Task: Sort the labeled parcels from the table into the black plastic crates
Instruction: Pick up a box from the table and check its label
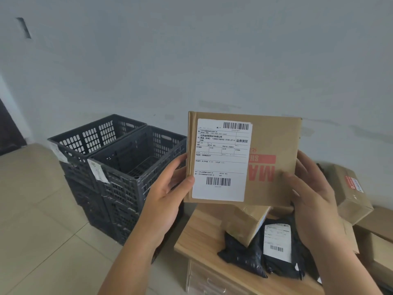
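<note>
I hold a flat brown cardboard parcel (274, 145) upright in front of me, its white shipping label (221, 158) facing the camera. My left hand (168, 192) grips its left edge, thumb on the label's lower corner. My right hand (312, 201) grips its right edge, thumb on the front. Two black plastic crates stand on stacked crates to the left: the near crate (127, 173) and the far crate (91, 141), both showing bare insides. More parcels lie on the wooden table (197, 237) below: a black bag with a label (276, 250), a second black bag (240, 254) and a brown box (244, 222).
Further brown boxes (353, 192) pile up at the table's right end. The table has drawers (208, 279) at its front. Beige floor tiles (38, 220) spread to the left of the crates. A pale wall (191, 60) stands close behind everything.
</note>
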A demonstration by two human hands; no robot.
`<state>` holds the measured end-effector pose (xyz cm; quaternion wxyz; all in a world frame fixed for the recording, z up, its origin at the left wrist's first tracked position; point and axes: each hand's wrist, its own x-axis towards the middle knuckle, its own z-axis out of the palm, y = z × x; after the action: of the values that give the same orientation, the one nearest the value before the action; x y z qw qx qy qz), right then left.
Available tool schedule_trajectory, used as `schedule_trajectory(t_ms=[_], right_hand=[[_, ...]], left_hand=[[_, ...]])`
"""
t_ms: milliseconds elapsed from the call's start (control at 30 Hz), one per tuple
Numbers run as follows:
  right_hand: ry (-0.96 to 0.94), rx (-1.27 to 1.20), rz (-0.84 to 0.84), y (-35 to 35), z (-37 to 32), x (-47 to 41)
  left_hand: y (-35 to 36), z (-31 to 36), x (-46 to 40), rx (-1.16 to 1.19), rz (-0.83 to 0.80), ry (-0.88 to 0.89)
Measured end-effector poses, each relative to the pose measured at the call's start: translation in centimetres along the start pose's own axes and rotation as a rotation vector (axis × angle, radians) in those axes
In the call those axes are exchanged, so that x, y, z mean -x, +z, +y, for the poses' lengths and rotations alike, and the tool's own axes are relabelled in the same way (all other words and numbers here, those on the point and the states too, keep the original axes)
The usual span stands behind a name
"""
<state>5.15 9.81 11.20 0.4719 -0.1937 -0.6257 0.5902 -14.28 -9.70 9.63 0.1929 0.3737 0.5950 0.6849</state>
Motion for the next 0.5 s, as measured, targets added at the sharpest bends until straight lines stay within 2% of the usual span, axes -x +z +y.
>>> schedule_trajectory(t_ms=[200, 333, 500], right_hand=[[0.125, 0.031, -0.093, 5.3, 2.2, 2.1], [0.28, 0.001, -0.163, 9.2, 5.1, 3.9], [0.433, 0.009, -0.309, 14.1, 7.1, 6.0]], left_hand=[[-5.2, -0.9, 4.4, -0.039, 0.134, -0.112], [-9.1, -2.6, 8.0, -0.064, 0.254, -0.206], [-12.7, -3.7, 12.2, -0.103, 0.429, -0.313]])
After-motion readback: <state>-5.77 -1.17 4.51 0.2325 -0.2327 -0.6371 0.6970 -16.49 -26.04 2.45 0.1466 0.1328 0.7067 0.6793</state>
